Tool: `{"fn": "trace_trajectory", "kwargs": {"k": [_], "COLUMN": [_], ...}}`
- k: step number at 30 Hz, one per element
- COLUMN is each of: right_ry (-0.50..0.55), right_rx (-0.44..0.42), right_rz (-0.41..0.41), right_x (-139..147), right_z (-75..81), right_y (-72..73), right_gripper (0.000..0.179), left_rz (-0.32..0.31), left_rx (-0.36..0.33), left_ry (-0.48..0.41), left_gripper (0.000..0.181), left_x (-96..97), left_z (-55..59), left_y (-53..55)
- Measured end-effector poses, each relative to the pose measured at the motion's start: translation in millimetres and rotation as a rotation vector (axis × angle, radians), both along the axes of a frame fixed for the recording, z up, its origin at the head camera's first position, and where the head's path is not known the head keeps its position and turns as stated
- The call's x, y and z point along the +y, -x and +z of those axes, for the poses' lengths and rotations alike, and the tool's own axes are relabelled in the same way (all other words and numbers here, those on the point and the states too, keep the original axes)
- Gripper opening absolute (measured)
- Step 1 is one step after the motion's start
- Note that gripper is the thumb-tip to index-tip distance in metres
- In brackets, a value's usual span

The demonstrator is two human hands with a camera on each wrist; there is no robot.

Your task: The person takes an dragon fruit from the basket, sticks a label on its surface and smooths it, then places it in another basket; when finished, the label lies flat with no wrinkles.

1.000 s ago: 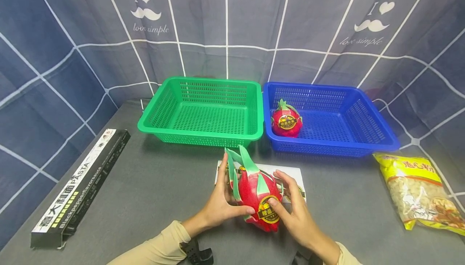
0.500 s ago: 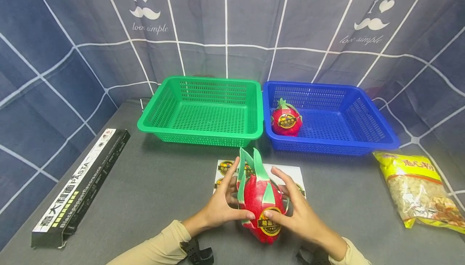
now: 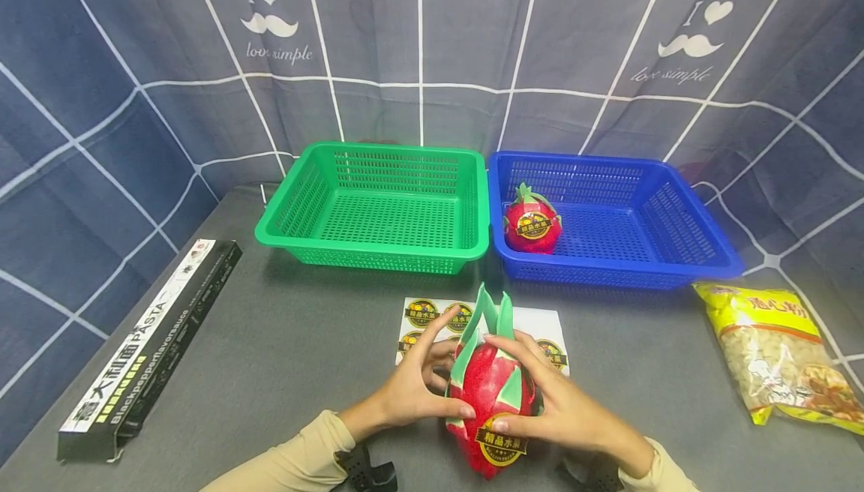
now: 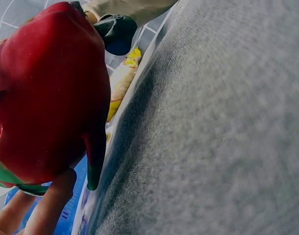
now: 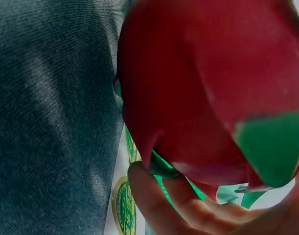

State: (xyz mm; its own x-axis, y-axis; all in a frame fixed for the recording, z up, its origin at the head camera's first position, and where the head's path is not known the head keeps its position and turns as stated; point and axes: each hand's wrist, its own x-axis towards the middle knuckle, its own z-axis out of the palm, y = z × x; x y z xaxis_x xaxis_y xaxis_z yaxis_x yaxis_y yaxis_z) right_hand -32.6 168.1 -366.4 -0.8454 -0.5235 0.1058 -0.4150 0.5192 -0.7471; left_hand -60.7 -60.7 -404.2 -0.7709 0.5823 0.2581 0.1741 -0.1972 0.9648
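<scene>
Between both hands is a red dragon fruit (image 3: 487, 379) with green leaf tips, its leafy end pointing away. A round black-and-gold sticker (image 3: 501, 441) sits on its near side. My left hand (image 3: 413, 385) holds the fruit's left side, thumb on the skin. My right hand (image 3: 563, 402) grips the right side, its thumb on the sticker and its index finger by the leaves. In the left wrist view the dragon fruit (image 4: 51, 93) is close up; fingertips touch its leafy end. The right wrist view shows fingers curled under the dragon fruit (image 5: 208, 93).
A white sticker sheet (image 3: 415, 319) lies behind the fruit. Farther back stand a green basket (image 3: 371, 253) and a blue basket (image 3: 607, 271), the latter holding another stickered dragon fruit (image 3: 532, 226). A black pasta box (image 3: 151, 342) lies left, a yellow food bag (image 3: 783, 357) right.
The dragon fruit has shifted toward the near edge and slightly right. My right index finger has moved from the fruit's side onto its top by the leaves.
</scene>
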Motion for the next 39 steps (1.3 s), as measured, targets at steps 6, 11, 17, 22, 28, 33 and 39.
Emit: {"fn": "trace_trajectory", "kwargs": {"k": [6, 11, 17, 22, 28, 33, 39], "right_ry": [0.038, 0.088, 0.102, 0.101, 0.161, 0.176, 0.183], "right_rx": [-0.074, -0.110, -0.066, -0.054, -0.052, -0.023, -0.040], "right_rz": [-0.008, -0.015, -0.005, -0.015, 0.022, 0.036, 0.056], "right_x": [-2.4, -3.9, -3.8, -3.1, -0.7, 1.9, 5.8], "right_z": [1.1, 2.3, 0.7, 0.7, 1.2, 1.6, 4.9], "right_y": [-0.5, -1.1, -0.5, -0.3, 1.4, 2.9, 4.6], "right_gripper": [0.079, 0.074, 0.071, 0.072, 0.072, 0.072, 0.071], "left_rz": [0.005, 0.029, 0.037, 0.026, 0.030, 0.022, 0.012], "left_rx": [0.010, 0.034, 0.050, 0.078, 0.082, 0.098, 0.100], "left_ry": [0.002, 0.039, 0.061, 0.047, 0.035, 0.040, 0.048], "left_gripper": [0.104, 0.089, 0.077, 0.077, 0.075, 0.068, 0.056], "left_x": [-0.2, 0.9, 0.9, 1.0, 2.0, 1.3, 1.0], "left_z": [-1.1, -1.2, -0.7, -2.0, -1.7, -0.3, 3.7], "left_y": [0.2, -0.8, -1.2, -0.4, -0.4, -0.4, -0.5]}}
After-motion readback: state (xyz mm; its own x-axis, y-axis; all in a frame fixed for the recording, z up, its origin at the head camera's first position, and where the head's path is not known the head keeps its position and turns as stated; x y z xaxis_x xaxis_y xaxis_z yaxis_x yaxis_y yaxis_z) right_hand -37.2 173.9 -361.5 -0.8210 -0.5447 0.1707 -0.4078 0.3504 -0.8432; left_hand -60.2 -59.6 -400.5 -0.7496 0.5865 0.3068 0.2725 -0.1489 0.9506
